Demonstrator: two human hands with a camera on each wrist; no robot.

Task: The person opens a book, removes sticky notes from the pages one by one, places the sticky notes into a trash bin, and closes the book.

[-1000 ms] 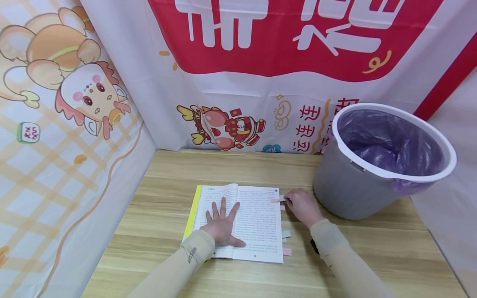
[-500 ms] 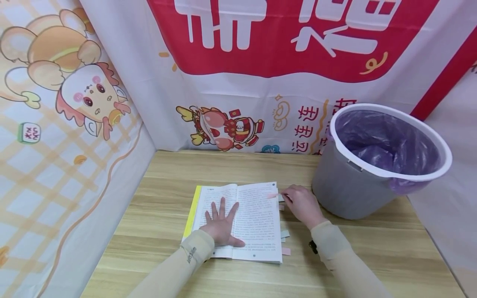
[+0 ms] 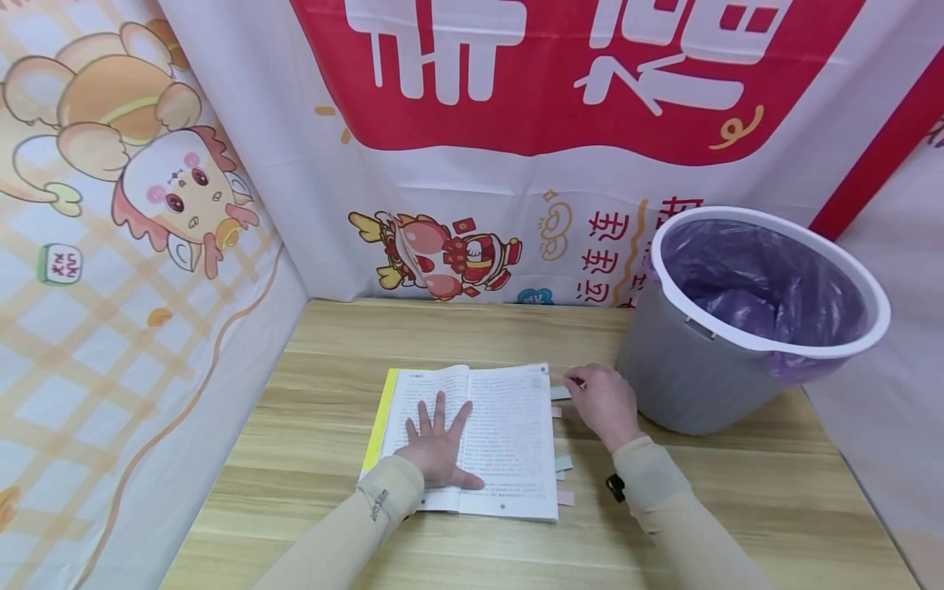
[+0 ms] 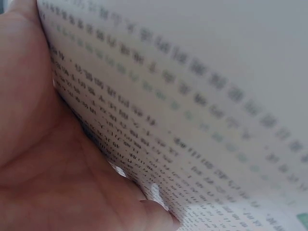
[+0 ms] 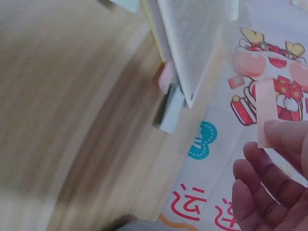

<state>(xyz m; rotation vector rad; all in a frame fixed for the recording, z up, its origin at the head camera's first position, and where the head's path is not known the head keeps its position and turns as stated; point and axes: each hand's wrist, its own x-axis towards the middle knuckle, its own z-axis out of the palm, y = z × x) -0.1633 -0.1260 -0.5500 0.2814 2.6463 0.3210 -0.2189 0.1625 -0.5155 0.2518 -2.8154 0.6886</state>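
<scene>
An open book (image 3: 509,442) with printed pages and a yellow edge on its left lies on the wooden table. My left hand (image 3: 435,455) rests on it with fingers spread, across the fold; in the left wrist view its palm (image 4: 62,163) lies against the printed page. Just off the book's upper right corner, my right hand (image 3: 606,403) pinches a pale pink sticky tab (image 5: 266,103) between thumb and fingers. Other tabs stick out from the right edge: a pale green tab (image 3: 562,393), a pink tab (image 3: 556,412), another green tab (image 3: 564,465) and a lower pink tab (image 3: 565,497).
A grey trash bin (image 3: 678,369) with a white rim and purple liner stands at the right, close behind my right hand. Printed cloth (image 3: 442,180) hangs along the back and left of the wooden table (image 3: 354,336).
My right hand has pulled the pink tab off the page's upper right edge and moved slightly right. The page corner lifted, then settled lower. My left hand has stayed in place.
</scene>
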